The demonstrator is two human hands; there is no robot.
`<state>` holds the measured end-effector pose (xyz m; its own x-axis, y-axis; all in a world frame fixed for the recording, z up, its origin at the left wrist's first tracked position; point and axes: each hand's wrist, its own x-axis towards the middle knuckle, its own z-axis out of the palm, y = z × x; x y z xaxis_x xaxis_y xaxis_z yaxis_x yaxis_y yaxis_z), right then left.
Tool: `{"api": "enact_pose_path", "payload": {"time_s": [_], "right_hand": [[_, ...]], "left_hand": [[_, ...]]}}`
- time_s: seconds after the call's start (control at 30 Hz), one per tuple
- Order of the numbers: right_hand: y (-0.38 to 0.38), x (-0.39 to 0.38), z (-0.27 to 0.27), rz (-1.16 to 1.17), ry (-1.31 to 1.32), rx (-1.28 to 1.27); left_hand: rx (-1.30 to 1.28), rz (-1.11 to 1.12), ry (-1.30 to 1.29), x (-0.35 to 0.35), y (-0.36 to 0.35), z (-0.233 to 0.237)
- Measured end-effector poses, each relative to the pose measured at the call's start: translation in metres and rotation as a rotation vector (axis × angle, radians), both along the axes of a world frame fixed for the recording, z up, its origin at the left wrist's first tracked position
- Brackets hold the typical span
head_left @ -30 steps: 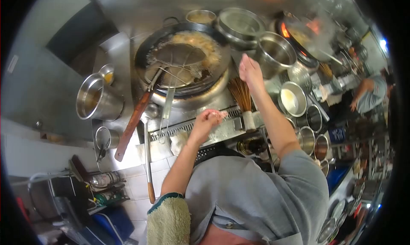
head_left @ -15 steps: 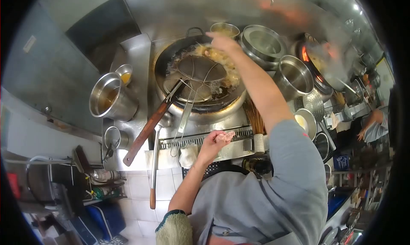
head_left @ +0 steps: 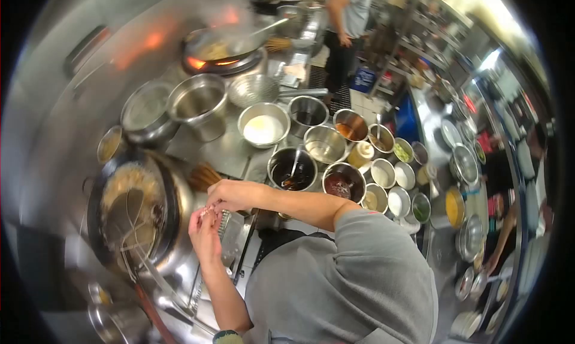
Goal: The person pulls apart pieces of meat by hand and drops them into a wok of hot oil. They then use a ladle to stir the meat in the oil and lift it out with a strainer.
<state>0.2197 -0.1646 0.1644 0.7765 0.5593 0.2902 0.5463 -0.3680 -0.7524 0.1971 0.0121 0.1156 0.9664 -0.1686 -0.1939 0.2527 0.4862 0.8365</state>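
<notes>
My left hand (head_left: 205, 231) holds a small lump of pale pink raw food (head_left: 207, 211) at its fingertips. Against it, my right hand (head_left: 230, 195) has its fingers closed on the same lump, so both hands meet beside the wok's edge. To their left is the large wok (head_left: 173, 209) of bubbling oil, with pale pieces frying in it. A round mesh strainer (head_left: 127, 215) and wire-handled skimmer rest over the oil. Just above my hands lies a bamboo brush (head_left: 205, 176).
Bowls of sauces and seasonings, including a dark sauce bowl (head_left: 291, 169) and a white-filled bowl (head_left: 263, 126), stand to the right. Beyond them, flames show under a second wok (head_left: 221, 66). A person (head_left: 349, 14) stands at the top. Steel pots (head_left: 199, 104) line the counter.
The view has swung right, bringing the seasoning bowls into sight. My right hand has come back from over the wok to meet my left hand at the food.
</notes>
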Motion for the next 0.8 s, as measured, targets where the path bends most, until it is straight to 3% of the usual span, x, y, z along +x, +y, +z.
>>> {"api": "enact_pose_path", "payload": {"time_s": [0.13,0.23,0.27,0.43,0.5,0.53,0.57,0.63,0.7,0.77,0.8], "right_hand": [[-0.028,-0.006,0.005,-0.162,-0.16,-0.034],[-0.04,0.008,-0.012,-0.261,0.065,0.312],[-0.041,0.008,-0.009,-0.235,0.419,0.514],[-0.01,0.05,-0.116,0.062,1.141,1.588],[0.019,0.051,-0.083,-0.21,1.065,1.518],[0.027,0.07,-0.079,-0.102,1.078,1.558],[0.051,0.083,-0.047,-0.256,1.009,1.556],[0.068,0.14,-0.042,0.182,0.926,1.408],[0.122,0.165,0.011,0.045,0.787,1.227],[0.168,0.208,0.024,0.151,0.608,1.055],[0.198,0.227,0.025,-0.023,0.261,0.747]], "left_hand": [[0.027,-0.051,-0.021,0.008,-0.007,-0.006],[-0.081,0.032,-0.02,0.006,-0.005,0.001],[-0.078,0.044,-0.022,0.005,-0.002,0.001],[-0.109,0.028,0.012,-0.011,0.016,-0.016],[-0.099,-0.01,-0.026,-0.022,0.028,-0.035],[-0.105,0.0,0.001,-0.027,0.033,-0.04],[-0.111,0.028,0.042,-0.033,0.037,-0.04],[-0.022,0.073,0.118,-0.04,0.043,-0.039],[0.024,0.119,0.182,-0.047,0.047,-0.034],[0.084,0.115,0.127,-0.056,0.049,-0.035],[0.107,0.115,0.105,-0.059,0.05,-0.042]]}}
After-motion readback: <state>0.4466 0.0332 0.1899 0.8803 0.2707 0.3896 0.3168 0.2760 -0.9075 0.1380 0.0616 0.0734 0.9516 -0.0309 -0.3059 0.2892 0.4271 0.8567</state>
